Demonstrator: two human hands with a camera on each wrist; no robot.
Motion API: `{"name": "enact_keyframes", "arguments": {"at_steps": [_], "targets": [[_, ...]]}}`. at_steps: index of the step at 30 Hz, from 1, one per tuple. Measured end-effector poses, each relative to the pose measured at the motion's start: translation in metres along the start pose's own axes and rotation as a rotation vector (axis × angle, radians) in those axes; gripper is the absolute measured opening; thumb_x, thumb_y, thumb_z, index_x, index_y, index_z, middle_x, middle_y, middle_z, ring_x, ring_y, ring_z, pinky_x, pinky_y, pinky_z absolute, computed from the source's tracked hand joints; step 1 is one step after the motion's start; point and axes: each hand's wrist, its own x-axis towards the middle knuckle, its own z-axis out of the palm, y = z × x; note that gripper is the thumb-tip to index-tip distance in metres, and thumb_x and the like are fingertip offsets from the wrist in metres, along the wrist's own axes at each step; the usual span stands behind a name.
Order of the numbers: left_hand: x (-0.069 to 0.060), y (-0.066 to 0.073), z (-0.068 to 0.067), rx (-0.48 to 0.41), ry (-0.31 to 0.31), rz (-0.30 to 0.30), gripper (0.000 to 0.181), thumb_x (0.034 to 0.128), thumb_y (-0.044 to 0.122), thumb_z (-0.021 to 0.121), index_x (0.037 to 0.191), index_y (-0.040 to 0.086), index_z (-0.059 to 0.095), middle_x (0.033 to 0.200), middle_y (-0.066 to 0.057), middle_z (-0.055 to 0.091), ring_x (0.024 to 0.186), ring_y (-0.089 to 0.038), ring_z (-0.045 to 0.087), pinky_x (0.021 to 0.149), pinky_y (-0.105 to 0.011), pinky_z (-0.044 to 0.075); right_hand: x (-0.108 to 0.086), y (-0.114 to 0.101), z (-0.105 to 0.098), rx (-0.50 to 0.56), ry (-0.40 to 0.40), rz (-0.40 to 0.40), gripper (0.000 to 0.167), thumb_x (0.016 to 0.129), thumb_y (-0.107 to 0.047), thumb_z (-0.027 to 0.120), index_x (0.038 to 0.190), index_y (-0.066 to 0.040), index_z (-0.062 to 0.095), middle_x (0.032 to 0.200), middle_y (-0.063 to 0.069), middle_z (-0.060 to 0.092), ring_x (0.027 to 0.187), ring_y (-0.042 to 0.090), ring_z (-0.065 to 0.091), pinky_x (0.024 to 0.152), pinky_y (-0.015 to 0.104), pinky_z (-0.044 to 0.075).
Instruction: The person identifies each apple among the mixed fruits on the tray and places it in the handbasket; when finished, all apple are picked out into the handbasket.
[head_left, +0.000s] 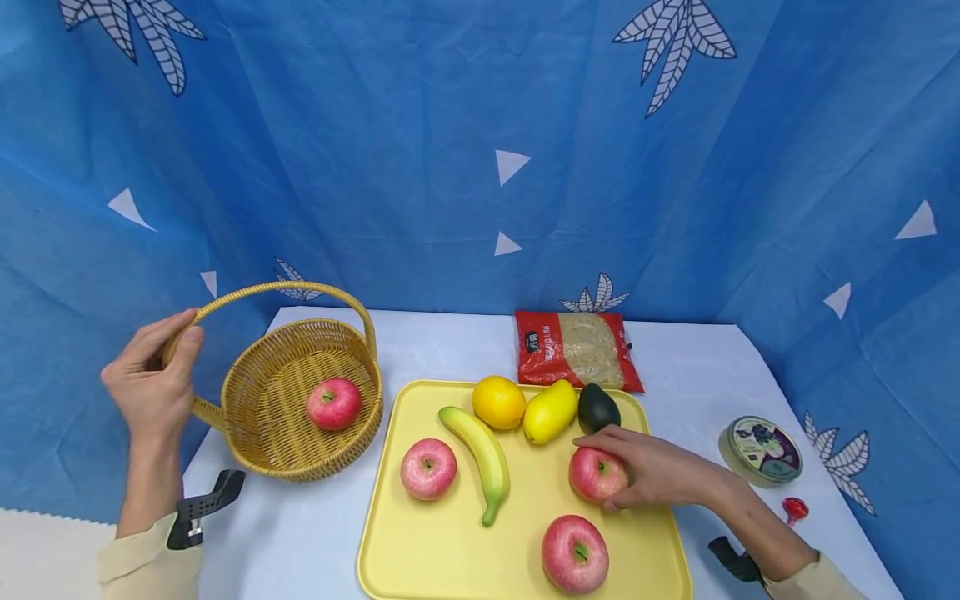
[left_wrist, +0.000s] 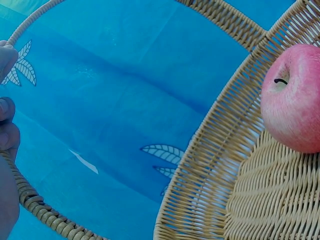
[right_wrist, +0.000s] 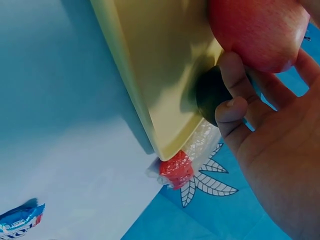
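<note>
The left hand [head_left: 153, 371] grips the handle of a wicker basket [head_left: 251, 425] at the left; the basket is tilted and holds one red apple [head_left: 334, 403]. In the left wrist view that apple [left_wrist: 295, 100] lies in the basket, with fingers at the left edge on the handle. The right hand [head_left: 660, 471] has its fingers and thumb round an apple [head_left: 597, 474] on the right part of a yellow tray [head_left: 525, 575]. The right wrist view shows this apple [right_wrist: 260, 30] held in the fingers of the right hand [right_wrist: 275, 130].
On the tray are apples [head_left: 428, 469] [head_left: 575, 554], a banana [head_left: 483, 458], an orange [head_left: 498, 402], a mango [head_left: 551, 412] and an avocado [head_left: 598, 408]. Behind it lies a red packet [head_left: 577, 350]. A round tin [head_left: 761, 450] and a small red candy [head_left: 795, 509] are at the right.
</note>
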Motion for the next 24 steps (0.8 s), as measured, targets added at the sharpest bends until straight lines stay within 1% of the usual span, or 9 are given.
{"name": "enact_keyframes", "arguments": {"at_steps": [6, 12, 18, 24], "targets": [[-0.0002, -0.0002, -0.0006, 0.01, -0.002, -0.008, 0.021, 0.0877, -0.007, 0.072, 0.107, -0.013, 0.072, 0.103, -0.007, 0.076, 0.085, -0.005, 0.067, 0.072, -0.011, 0.05, -0.0005, 0.0006, 0.001, -0.001, 0.009, 0.002, 0.082, 0.072, -0.048, 0.088, 0.144, -0.032, 0.053, 0.128, -0.01, 0.052, 0.114, 0.017, 0.054, 0.092, 0.048, 0.055], [-0.0002, -0.0003, -0.0009, 0.015, -0.004, -0.011, 0.021, 0.088, -0.007, 0.071, 0.108, -0.012, 0.072, 0.104, -0.008, 0.076, 0.085, -0.005, 0.067, 0.072, -0.011, 0.049, -0.0004, 0.0009, 0.0022, -0.013, 0.021, -0.004, 0.081, 0.072, -0.05, 0.087, 0.144, -0.033, 0.054, 0.126, -0.011, 0.053, 0.111, 0.014, 0.054, 0.09, 0.043, 0.055], [-0.0003, -0.0002, -0.0007, 0.012, -0.001, -0.012, 0.02, 0.088, -0.007, 0.071, 0.108, -0.013, 0.072, 0.103, -0.007, 0.076, 0.086, -0.005, 0.067, 0.073, -0.011, 0.05, -0.0008, -0.0002, 0.0031, -0.031, 0.033, -0.024, 0.078, 0.074, -0.052, 0.085, 0.143, -0.034, 0.055, 0.124, -0.014, 0.054, 0.108, 0.012, 0.055, 0.088, 0.038, 0.055], [0.0004, -0.0013, 0.0002, -0.01, 0.007, 0.0, 0.02, 0.0871, -0.008, 0.072, 0.106, -0.015, 0.071, 0.102, -0.006, 0.077, 0.087, -0.006, 0.068, 0.074, -0.011, 0.051, 0.0002, -0.0023, 0.0031, -0.035, 0.035, -0.01, 0.077, 0.073, -0.052, 0.085, 0.143, -0.034, 0.055, 0.123, -0.013, 0.053, 0.108, 0.012, 0.054, 0.087, 0.038, 0.055]]}}
